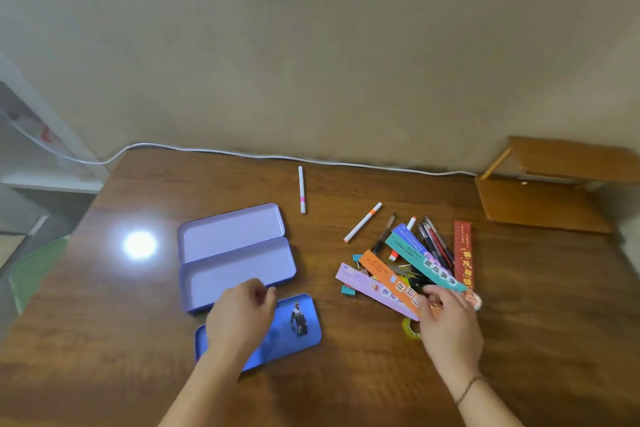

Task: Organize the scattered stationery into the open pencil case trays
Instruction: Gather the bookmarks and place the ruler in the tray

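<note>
Head view: right hand (450, 322) fingers pinch fanned bookmarks (408, 274) angled up-left; left hand (242, 315) loosely curled, empty.

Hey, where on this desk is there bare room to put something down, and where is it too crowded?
Bare wood lies left of the purple case trays, around the glare, and in the strip between the trays and the stationery pile, below the two white markers. The near edge between both forearms is also bare. Crowded: the pile under the right hand.
</note>
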The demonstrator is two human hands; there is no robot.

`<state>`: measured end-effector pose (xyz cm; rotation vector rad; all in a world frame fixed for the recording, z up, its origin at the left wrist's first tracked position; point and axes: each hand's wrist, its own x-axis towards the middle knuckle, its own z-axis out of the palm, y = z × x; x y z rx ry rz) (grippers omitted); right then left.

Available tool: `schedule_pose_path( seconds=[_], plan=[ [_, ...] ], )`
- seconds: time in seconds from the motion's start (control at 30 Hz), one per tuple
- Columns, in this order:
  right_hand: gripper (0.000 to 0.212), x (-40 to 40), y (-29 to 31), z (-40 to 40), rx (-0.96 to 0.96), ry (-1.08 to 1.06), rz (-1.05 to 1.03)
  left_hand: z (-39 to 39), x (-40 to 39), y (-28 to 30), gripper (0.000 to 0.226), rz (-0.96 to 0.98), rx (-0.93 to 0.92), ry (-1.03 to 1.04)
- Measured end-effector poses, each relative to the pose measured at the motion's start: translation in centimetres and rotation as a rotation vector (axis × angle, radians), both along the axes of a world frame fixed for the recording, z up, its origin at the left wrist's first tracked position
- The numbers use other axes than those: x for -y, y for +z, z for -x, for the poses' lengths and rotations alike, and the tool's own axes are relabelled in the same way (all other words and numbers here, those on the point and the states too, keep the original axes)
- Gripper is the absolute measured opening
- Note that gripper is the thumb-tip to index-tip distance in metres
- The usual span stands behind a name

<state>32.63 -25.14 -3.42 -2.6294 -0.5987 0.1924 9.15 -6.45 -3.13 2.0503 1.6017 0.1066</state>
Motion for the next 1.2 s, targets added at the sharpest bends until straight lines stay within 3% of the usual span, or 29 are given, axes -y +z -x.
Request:
schedule_pose_path(
  seconds=[0.1, 0.23, 0.4, 0.53, 0.6, 0.7, 0.77, 0.83, 0.87, 0.93, 0.97, 1.03, 1.1, 1.2],
  plan=[
    [0.034, 2.3, -0.7, -4.9, -0.033, -0.213, -0.018, -5.6, 2.5, 0.5, 0.022, 0.067, 0.058, -0.066],
    [0.059, 4.1, -2.0, -8.4, -0.313, -0.347, -0.048, -12.7, 5.5, 0.8, 0.018, 0.145, 0.08, -0.196],
    [0.041, 5.9, -1.9, -10.2, -0.48, -0.372, -0.257, -18.2, 7.5, 1.9, 0.017, 0.159, 0.135, -0.293],
    [0.019, 8.1, -0.5, -12.1, -0.432, -0.196, -0.23, -20.6, 8.0, 1.9, 0.02, 0.02, 0.199, -0.432],
    [0.005, 9.1, 0.8, -13.2, -0.407, -0.065, -0.247, -21.4, 8.5, 1.7, 0.04, -0.129, 0.257, -0.557],
    [0.013, 9.1, 4.2, -14.5, -0.372, 0.176, -0.27, -22.7, 9.5, 2.7, 0.067, -0.325, 0.227, -0.819],
    [0.012, 8.1, 6.3, -15.0, -0.372, 0.326, -0.272, -23.7, 10.2, 4.0, 0.068, -0.173, 0.073, -0.892],
    [0.009, 6.8, 7.6, -15.1, -0.373, 0.406, -0.314, -24.1, 10.6, 4.7, 0.042, 0.12, -0.027, -0.87],
    [0.006, 6.2, 7.8, -15.0, -0.384, 0.401, -0.355, -24.1, 10.7, 4.8, 0.026, 0.29, 0.021, -0.824],
    [0.008, 5.6, 7.0, -14.7, -0.387, 0.302, -0.403, -23.2, 10.5, 4.4, 0.015, 0.569, 0.173, -0.66],
    [0.018, 5.6, 6.1, -14.7, -0.367, 0.225, -0.34, -22.6, 10.4, 4.1, 0.015, 0.661, 0.233, -0.559],
    [0.046, 6.4, 4.0, -14.4, -0.333, 0.081, -0.021, -21.2, 10.0, 3.5, 0.019, 0.776, 0.366, -0.338],
    [0.062, 7.4, 1.7, -13.8, -0.43, 0.032, 0.194, -19.8, 9.6, 3.0, 0.031, 0.885, 0.513, -0.129],
    [0.061, 7.6, -0.6, -12.6, -0.586, -0.016, 0.125, -18.4, 9.0, 2.7, 0.038, 1.102, 0.699, 0.13]
  ],
)
